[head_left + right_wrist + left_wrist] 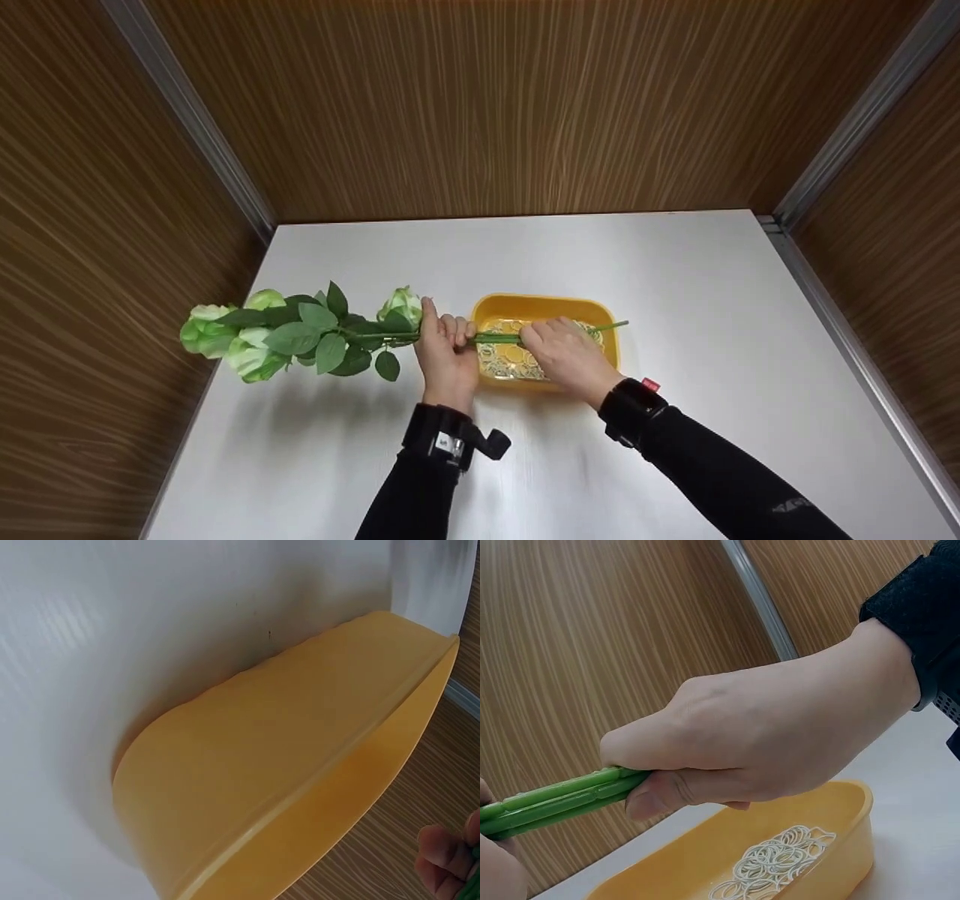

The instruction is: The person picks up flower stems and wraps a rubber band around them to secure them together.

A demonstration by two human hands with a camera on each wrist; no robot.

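A bunch of artificial pale green roses [255, 334] with leaves lies sideways above the white table [697, 300]. My left hand [444, 352] grips the bundled green stems [501, 338] just right of the blooms. My right hand [562, 356] holds the same stems [559, 799] over a yellow tray [547, 306], fingers curled round them. The tray [832, 836] holds a pile of pale rubber bands [772, 862]. In the right wrist view only the tray's outer wall [262, 787] and a fingertip [448, 855] show.
Wood-grain wall panels [480, 105] close in the table at the back and on both sides, with metal corner strips [195, 127]. The stem ends [611, 327] stick out past the tray's right rim.
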